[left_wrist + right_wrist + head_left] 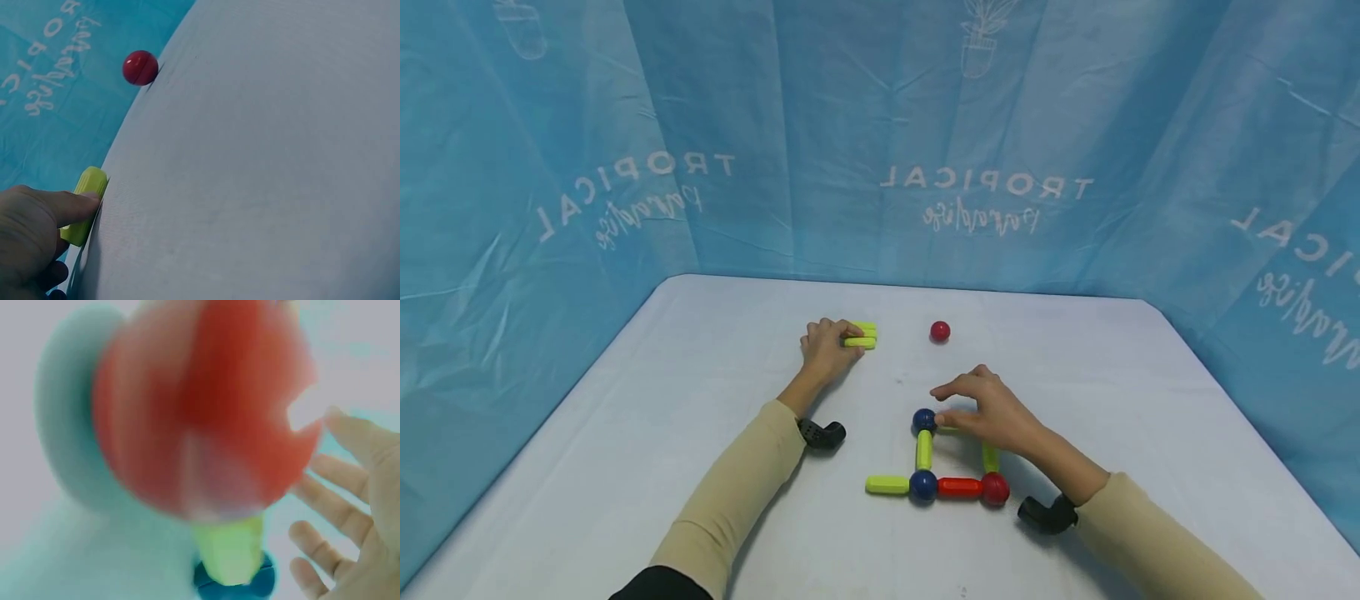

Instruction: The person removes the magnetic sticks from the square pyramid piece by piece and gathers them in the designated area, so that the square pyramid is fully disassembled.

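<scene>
At the back of the table my left hand (pixel 829 350) pinches a yellow-green stick (pixel 92 182) between thumb and fingers. More yellow-green sticks (pixel 865 326) lie right beside it. My right hand (pixel 992 408), fingers apart and holding nothing, hovers over a square of sticks and balls. Its thumb is close to the far-left blue ball (pixel 924 420). The square's near side is a red stick (pixel 959 488) between another blue ball (pixel 922 486) and a red ball (pixel 995 489). My right hand hides the far-right corner in the head view; the right wrist view shows a blue ball (pixel 234 580) there.
One yellow-green stick (pixel 887 485) sticks out leftward from the near-left blue ball. A loose red ball (pixel 940 332) sits at the back, right of the left hand. Behind the white table (pixel 737 312) hangs a blue printed curtain (pixel 835 150).
</scene>
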The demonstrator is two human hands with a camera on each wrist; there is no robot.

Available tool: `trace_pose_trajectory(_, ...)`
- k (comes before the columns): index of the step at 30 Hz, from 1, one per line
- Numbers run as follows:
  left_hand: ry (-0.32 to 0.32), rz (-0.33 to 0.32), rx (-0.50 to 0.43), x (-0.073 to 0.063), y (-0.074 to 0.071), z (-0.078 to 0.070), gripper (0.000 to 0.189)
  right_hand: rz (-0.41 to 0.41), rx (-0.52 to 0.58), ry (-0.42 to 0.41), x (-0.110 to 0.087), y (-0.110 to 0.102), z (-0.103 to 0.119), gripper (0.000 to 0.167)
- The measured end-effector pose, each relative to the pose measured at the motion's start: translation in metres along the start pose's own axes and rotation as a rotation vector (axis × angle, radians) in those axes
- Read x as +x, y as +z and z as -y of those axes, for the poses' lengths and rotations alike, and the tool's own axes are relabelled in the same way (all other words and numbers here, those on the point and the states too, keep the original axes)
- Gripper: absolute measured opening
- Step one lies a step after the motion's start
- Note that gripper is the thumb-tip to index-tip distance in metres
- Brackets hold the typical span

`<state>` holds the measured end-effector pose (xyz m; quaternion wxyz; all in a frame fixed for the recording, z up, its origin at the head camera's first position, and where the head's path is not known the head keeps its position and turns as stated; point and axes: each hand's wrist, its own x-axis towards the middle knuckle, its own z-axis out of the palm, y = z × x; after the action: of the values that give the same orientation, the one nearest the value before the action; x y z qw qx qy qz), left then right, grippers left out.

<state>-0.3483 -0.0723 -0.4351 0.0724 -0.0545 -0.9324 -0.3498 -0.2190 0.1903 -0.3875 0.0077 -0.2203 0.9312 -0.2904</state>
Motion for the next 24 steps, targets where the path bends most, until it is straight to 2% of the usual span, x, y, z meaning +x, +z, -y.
trace_pose_trajectory(4,0.004,-0.009,-0.014,0.0,-0.001,0.0,0.025,-0.051,-0.028,-0.008,-0.022,0.0,0.011,0.034)
trace_pose_trajectory(11,-0.002,-0.005,-0.026,-0.001,0.0,0.001,0.025,-0.058,-0.105,-0.008,-0.053,0.021,0.027,0.037)
trace_pose_trajectory(17,0.006,-0.022,-0.029,-0.001,0.001,0.002,0.022,-0.095,-0.142,-0.086,-0.063,0.035,0.032,0.04)
trace_pose_trajectory(22,-0.017,-0.023,-0.034,0.0,0.0,0.001,0.023,-0.126,-0.177,-0.142,-0.065,0.042,0.031,0.039)
trace_pose_trajectory(24,-0.042,-0.031,-0.066,-0.001,0.0,0.001,0.024,-0.135,-0.176,-0.149,-0.064,0.044,0.03,0.037)
